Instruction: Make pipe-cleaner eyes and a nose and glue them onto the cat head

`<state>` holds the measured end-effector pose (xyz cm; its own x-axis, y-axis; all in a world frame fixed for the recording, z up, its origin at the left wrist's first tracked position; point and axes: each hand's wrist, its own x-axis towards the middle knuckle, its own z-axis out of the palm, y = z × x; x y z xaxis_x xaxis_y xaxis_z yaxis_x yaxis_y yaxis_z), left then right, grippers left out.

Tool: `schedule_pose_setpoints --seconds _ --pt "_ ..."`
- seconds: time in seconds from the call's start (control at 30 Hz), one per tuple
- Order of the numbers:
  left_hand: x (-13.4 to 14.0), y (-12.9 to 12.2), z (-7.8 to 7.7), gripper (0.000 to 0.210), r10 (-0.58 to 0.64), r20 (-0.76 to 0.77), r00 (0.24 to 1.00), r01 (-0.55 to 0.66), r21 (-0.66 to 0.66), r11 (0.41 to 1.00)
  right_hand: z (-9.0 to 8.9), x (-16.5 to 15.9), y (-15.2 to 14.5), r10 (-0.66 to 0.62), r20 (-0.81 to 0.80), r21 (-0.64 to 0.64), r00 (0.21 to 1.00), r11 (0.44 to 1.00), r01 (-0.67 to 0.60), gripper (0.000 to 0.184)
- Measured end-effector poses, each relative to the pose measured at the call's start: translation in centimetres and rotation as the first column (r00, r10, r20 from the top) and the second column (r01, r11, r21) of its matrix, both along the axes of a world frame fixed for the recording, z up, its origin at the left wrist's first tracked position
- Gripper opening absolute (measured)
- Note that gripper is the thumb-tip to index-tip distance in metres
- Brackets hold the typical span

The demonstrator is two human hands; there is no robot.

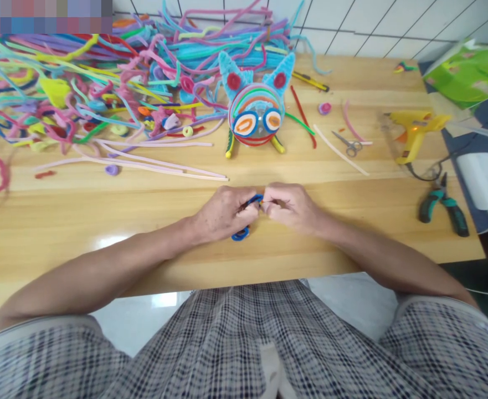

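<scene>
Near the table's front edge, my left hand (229,213) is closed around a dark blue pipe cleaner (240,234), whose curled end hangs below the fingers. My right hand (291,208) meets it, pinching at the same blue piece; a speck of orange shows between the fingertips. Most of the piece is hidden by my fingers. Beyond the hands stands a pipe-cleaner animal head (255,113) with light blue ears, red ear centres, and blue, white and orange coiled eyes.
A heap of coloured pipe cleaners (114,88) covers the back left. Pale pink strands (156,162) lie in front of it. To the right are small scissors (352,145), a yellow glue gun (414,130), pliers (443,208), a white power adapter (482,180) and a utility knife (312,81).
</scene>
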<state>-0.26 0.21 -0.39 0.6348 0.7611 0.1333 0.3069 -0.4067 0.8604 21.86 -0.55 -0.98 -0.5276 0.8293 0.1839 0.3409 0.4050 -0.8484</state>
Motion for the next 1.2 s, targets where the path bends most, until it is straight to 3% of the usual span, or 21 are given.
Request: schedule_pose_setpoints --seconds 0.13,0.33,0.43,0.53,0.63,0.73,0.83,1.03,1.2 --pt "-0.1 -0.2 0.5 0.029 -0.006 0.126 0.992 0.034 -0.221 0.975 0.0 0.1 0.4 0.028 -0.161 -0.081 0.987 0.996 -0.042 0.021" --pt "-0.1 0.0 0.4 0.034 -0.010 0.266 0.964 0.143 -0.486 0.862 -0.3 0.5 0.5 0.048 -0.260 -0.211 0.964 0.972 -0.105 0.027" --pt "0.0 0.3 0.3 0.037 -0.023 0.276 0.961 0.164 -0.501 0.850 -0.3 0.3 0.3 -0.043 -0.188 -0.190 0.981 0.982 0.007 0.026" --pt "0.1 0.4 0.2 0.047 0.024 0.237 0.971 0.094 -0.471 0.877 -0.1 -0.1 0.0 -0.102 -0.124 -0.146 0.987 0.986 0.083 0.026" --pt "0.3 0.3 0.3 0.056 0.081 0.168 0.982 -0.004 -0.413 0.911 0.3 -0.6 -0.2 -0.119 -0.104 -0.160 0.987 0.982 0.102 0.030" --pt "0.5 0.0 0.6 0.062 0.112 0.185 0.976 -0.025 -0.419 0.907 0.5 -0.8 -0.1 -0.086 -0.177 -0.283 0.981 0.959 0.033 0.025" --pt "0.9 -0.5 0.9 0.065 0.172 0.270 0.947 0.003 -0.545 0.838 0.2 -0.9 -0.1 -0.052 -0.343 -0.382 0.938 0.920 -0.088 0.019" --pt "1.7 -1.7 0.7 0.066 0.305 0.341 0.889 0.069 -0.760 0.646 -0.9 -1.3 -0.6 -0.128 -0.518 -0.479 0.846 0.863 -0.163 0.020" --pt "1.9 -2.0 1.2 0.066 0.314 0.377 0.871 0.114 -0.778 0.618 -1.0 -1.2 -0.8 -0.138 -0.518 -0.497 0.844 0.852 -0.165 0.022"
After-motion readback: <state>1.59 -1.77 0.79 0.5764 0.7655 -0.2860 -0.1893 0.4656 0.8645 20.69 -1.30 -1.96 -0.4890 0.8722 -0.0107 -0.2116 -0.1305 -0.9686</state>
